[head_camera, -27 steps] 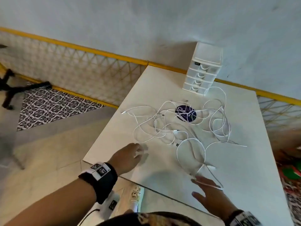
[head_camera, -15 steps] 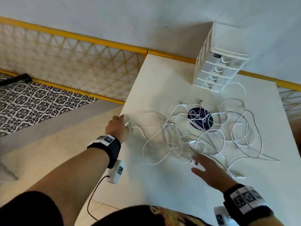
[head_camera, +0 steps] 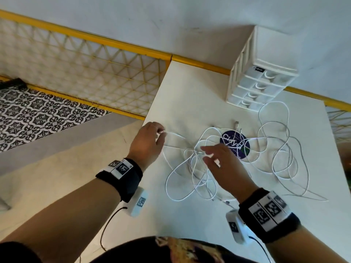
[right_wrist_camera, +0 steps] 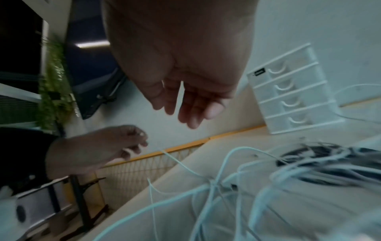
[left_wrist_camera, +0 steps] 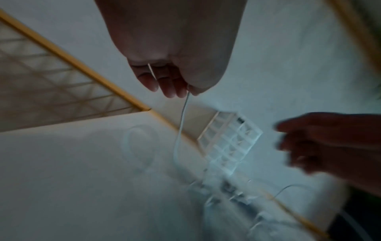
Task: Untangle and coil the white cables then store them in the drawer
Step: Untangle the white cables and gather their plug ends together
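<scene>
**Left hand pinching a cable end, right hand open over the tangle**

The white cables are lying in a loose tangle across the middle of the white table, their loops overlapping and crossing a round dark sticker on the tabletop. Several strands are spreading toward the right side of the table, and one loop is reaching close to the front of the drawer unit.

The left hand is sitting at the table's left edge. Its fingers are curled and pinching one cable end; in the left wrist view the strand is running between thumb and fingertips and dropping down toward the table.

The right hand is hovering over the centre of the tangle, just left of the sticker. Its fingers are extended and slightly spread, relaxed, holding nothing; whether the fingertips are touching a strand cannot be told because of blur.

The drawer unit is standing at the far side of the table against the wall, white, with four drawers stacked, all of them closed.

Both wrists are wearing black bands with printed markers. Beyond the table, a yellow-railed lattice fence is running along the wall, with a patterned floor to the left.
</scene>
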`<state>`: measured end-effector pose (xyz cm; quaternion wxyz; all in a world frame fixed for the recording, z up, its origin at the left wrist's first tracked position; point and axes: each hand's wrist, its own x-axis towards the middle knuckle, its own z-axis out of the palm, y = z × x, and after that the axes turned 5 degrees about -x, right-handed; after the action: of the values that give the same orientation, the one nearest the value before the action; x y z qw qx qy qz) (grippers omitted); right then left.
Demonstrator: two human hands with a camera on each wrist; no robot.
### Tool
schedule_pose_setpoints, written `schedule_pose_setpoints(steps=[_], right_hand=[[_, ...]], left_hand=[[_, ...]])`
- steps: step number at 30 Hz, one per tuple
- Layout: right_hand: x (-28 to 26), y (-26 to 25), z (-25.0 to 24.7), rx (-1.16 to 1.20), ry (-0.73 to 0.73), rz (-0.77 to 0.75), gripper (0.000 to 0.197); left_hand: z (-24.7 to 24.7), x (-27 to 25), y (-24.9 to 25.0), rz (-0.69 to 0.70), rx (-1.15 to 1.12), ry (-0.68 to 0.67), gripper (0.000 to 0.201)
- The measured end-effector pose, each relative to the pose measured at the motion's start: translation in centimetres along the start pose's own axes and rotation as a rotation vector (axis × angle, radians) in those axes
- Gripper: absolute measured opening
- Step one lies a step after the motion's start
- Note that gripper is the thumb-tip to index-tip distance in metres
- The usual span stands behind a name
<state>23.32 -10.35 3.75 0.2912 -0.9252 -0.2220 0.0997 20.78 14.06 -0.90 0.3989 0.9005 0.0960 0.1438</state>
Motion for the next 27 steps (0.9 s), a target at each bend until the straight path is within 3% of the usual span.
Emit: schedule_pose_setpoints(steps=[2,4,8,10,14,18,22,27], right_hand=[[1.4,-0.9,-0.3,-0.018,0.05,-0.121,0.044],[2.7,-2.2,-1.1,-0.003,0.009,-0.134,0.051],[3.2,-4.0,-3.1,0.307,-0.064,0.053,0.008],[2.7,-4.2,-4.0,0.411,-0.054,0.024,0.02],[0.9,-4.8,-6.0,0.473,-0.085,-0.079,0.022],[-0.5,-3.3,-7.6,0.367,-0.101,-0.069,0.02],[-2.6,1.9,-9.1,0.251,-0.055,0.012,0.027],[-5.5,7.7,-11.2,-0.054,-0.022,0.064,0.014]], left_hand=[[-0.7,0.2,4.3,0.125,-0.111,0.014,0.011],[-1.1,0.2,8.2,0.134,-0.232,0.005,0.007],[-1.8,-0.8,13.6,-0.015,-0.559,0.014,0.009],[-1.8,-1.3,14.9,-0.052,-0.682,-0.016,0.006],[-1.0,-2.4,16.4,-0.057,-0.753,-0.15,0.02],[-1.7,-2.5,18.8,-0.037,-0.887,-0.051,0.024],[-4.6,-1.1,20.2,-0.026,-1.131,0.132,0.029],[-6.2,-1.5,20.9,0.037,-1.107,0.197,0.03]])
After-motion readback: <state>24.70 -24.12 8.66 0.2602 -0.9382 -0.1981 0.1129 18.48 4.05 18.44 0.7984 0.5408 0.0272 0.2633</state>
